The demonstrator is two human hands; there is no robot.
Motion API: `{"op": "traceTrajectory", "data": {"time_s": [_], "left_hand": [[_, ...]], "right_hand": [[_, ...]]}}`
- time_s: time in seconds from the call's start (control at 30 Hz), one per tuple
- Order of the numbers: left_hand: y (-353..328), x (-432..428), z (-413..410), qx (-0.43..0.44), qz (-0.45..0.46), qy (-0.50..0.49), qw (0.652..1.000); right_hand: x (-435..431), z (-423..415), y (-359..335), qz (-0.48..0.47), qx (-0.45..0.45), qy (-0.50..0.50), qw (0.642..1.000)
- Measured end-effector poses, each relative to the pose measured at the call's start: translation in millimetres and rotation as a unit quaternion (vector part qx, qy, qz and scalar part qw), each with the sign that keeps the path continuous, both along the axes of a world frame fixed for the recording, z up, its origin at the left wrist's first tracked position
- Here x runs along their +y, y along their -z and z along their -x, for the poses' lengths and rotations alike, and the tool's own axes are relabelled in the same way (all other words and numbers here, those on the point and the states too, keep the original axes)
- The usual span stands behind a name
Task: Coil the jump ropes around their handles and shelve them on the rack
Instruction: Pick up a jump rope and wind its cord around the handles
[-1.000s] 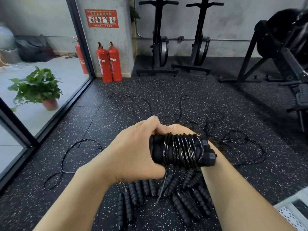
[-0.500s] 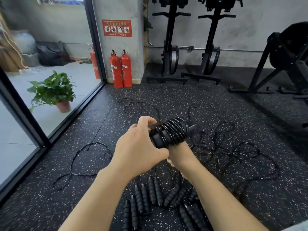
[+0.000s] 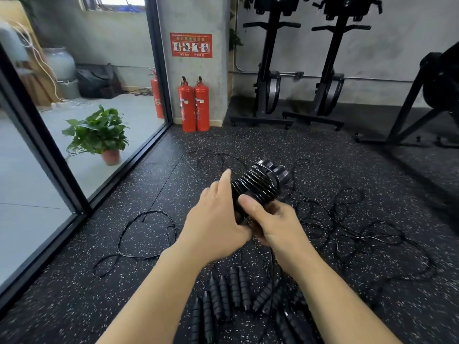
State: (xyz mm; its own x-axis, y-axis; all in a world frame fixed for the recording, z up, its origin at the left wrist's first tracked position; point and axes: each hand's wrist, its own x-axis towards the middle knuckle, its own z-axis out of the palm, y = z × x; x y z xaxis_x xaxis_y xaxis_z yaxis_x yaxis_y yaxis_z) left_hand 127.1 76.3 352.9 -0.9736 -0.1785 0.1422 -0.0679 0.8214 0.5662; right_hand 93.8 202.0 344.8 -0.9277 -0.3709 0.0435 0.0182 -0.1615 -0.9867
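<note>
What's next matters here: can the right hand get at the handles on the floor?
Probably not yet: the right hand and left hand both grip the coiled bundle; the floor handles lie uncovered below.

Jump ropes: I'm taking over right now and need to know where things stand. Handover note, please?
Now: left grip and right grip both hold the coiled bundle, with the right thumb on the coils.
Done: this bundle looks wound.
Left: shelve it (the rack is not in view). Then coil the ropes spread on the floor; their handles lie nearest the camera.
</note>
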Motion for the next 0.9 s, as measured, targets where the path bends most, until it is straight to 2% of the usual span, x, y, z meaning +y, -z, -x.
{"op": "traceTrajectory", "data": {"time_s": [0.1, 0.3, 0.37, 0.43, 0.5, 0.6, 0.73, 0.83, 0.9], "left_hand": [[-5, -10, -1, -0.036, -0.059, -0.021, 0.997], [-6, -14, 1, 0.020, -0.227, -0.018, 0.974], [-10, -18, 2, 0.023, -0.268, -0.041, 0.962], [-10, -27, 3, 0.027, -0.293, -0.069, 0.953], [-11, -34, 3, 0.028, -0.300, -0.100, 0.948], [-8, -37, 1, 0.010, -0.244, -0.140, 0.960], [-6, -28, 1, -0.008, -0.079, -0.182, 0.980], [-7, -20, 1, -0.004, 0.051, -0.209, 0.977], [-6, -17, 1, 0.000, 0.105, -0.212, 0.972]], "right_hand": [[3, 0, -3, 0.007, 0.015, -0.014, 1.000], [9, 3, -7, -0.024, 0.030, -0.046, 0.998], [13, 7, -5, -0.067, 0.031, -0.063, 0.995], [16, 11, -1, -0.151, 0.046, -0.052, 0.986], [18, 13, 3, -0.278, 0.125, -0.050, 0.951], [17, 9, 0, -0.369, 0.215, -0.066, 0.902], [15, 5, -11, -0.368, 0.263, -0.029, 0.891], [18, 2, -18, -0.390, 0.266, -0.021, 0.881], [18, -2, -23, -0.426, 0.283, -0.022, 0.859]]}}
